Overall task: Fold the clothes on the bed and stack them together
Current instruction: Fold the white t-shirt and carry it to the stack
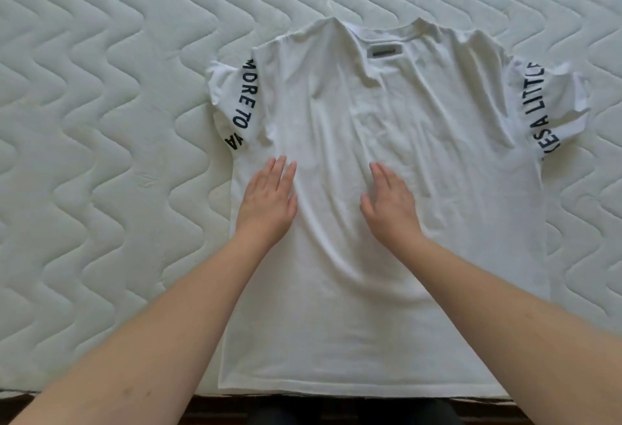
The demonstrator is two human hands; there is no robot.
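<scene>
Where mattress (101, 121) lies bare around the T-shirt (387, 273), left hand (269, 202), right hand (390, 205) flat, fingers straight.

We see our two forearms bare up to the bottom frame edge, with no sleeve on either. Our left hand (267, 204) and right hand (387, 204) are bare too. Low between the arms, something dark shows, too dim to identify.

Pale quilted mattress (101, 121) with wavy stitching; dark floor (235, 411) below its edge.
</scene>
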